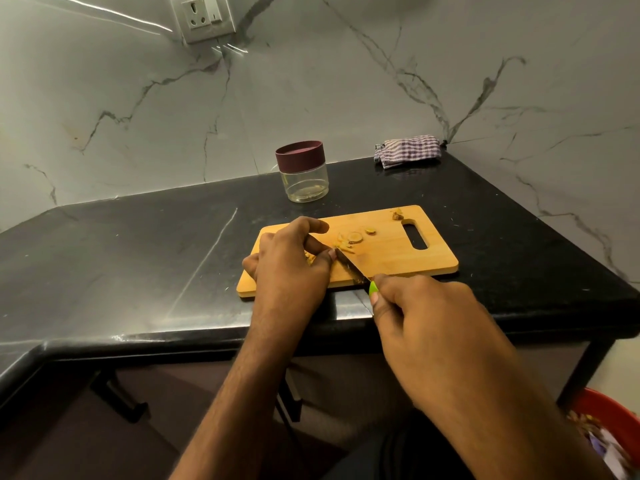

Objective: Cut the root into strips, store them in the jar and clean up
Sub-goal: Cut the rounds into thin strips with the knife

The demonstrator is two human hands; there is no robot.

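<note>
A wooden cutting board [391, 252] lies on the black counter [138, 258]. My left hand [291, 261] holds a yellowish root piece [310, 258] down on the board's left part, mostly hidden under the fingers. My right hand [415, 313] grips a knife with a green handle [373, 288]; its dark blade [349, 266] rests on the board with the tip by my left fingertips. Several cut slices [351, 238] lie just beyond the blade, and a scrap [397, 214] sits by the board's handle slot. A clear jar [304, 173] with a maroon lid stands behind the board.
A folded checked cloth [408, 150] lies at the counter's back right corner against the marble wall. A red bin [613, 431] with scraps stands on the floor at the lower right. A wall socket [204, 17] is at the top.
</note>
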